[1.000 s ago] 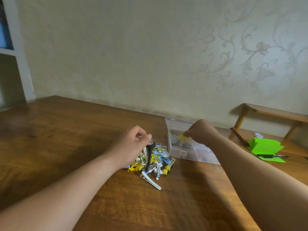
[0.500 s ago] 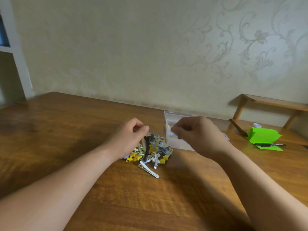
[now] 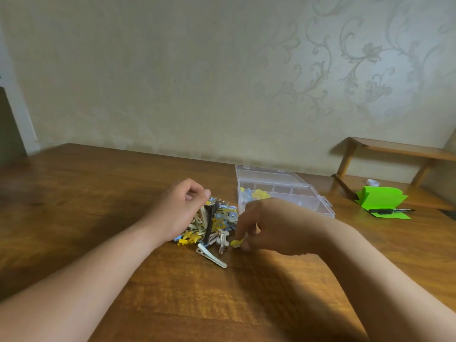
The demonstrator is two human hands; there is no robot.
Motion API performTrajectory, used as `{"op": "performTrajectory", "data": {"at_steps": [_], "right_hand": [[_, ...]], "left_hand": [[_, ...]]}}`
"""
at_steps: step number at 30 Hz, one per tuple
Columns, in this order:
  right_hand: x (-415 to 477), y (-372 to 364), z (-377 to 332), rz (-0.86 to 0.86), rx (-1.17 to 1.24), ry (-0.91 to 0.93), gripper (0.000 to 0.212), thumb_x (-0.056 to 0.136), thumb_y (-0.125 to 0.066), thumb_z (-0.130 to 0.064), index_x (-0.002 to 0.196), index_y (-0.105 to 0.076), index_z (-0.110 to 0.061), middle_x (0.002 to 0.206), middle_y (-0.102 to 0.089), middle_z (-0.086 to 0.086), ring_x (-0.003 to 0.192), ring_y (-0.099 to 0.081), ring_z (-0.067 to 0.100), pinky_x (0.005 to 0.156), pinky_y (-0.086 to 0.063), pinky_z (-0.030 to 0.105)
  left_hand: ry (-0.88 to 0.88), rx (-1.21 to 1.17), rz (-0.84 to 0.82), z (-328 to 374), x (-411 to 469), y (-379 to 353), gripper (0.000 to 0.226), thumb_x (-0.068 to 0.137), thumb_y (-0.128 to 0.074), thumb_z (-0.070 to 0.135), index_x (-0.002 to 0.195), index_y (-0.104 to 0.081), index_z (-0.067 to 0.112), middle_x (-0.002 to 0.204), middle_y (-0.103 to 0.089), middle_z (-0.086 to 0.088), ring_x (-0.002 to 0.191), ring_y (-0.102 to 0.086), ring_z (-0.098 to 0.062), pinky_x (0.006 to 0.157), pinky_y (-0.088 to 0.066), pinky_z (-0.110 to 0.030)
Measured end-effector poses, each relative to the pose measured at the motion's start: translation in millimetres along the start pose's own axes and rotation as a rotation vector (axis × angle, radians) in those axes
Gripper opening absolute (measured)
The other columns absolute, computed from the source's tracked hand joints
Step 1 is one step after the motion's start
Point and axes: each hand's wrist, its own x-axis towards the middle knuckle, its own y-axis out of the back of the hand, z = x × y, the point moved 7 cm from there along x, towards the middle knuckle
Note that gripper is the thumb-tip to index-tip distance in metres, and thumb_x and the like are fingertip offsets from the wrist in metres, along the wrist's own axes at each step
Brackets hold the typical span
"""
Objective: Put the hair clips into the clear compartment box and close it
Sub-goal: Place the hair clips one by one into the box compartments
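Pinching a yellow clip (image 3: 237, 242) in the right hand (image 3: 276, 225), at the clip pile (image 3: 217, 224) edge. Curling left hand (image 3: 180, 208) over the pile, hold unclear. Lying open just behind: clear compartment box (image 3: 291, 193).

No writing, label or number can be read anywhere

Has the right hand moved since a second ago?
Yes. The right hand left the box and came nearer, to the pile, pinching a yellow clip.
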Motion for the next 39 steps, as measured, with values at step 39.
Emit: {"op": "performTrajectory", "data": {"at_steps": [39], "right_hand": [[36, 56, 146, 0.466, 0.069, -0.659, 0.018, 0.089, -0.071, -0.035, 0.082, -0.077, -0.019, 0.081, -0.079, 0.004, 0.079, -0.077, 0.029, 0.078, -0.067, 0.049]], "left_hand": [[-0.017, 0.033, 0.0, -2, 4, -2, 0.027, 0.104, -0.058, 0.052, 0.116, -0.068, 0.029, 0.118, -0.063, 0.013, 0.104, -0.058, 0.002, 0.078, -0.045, -0.024]]}}
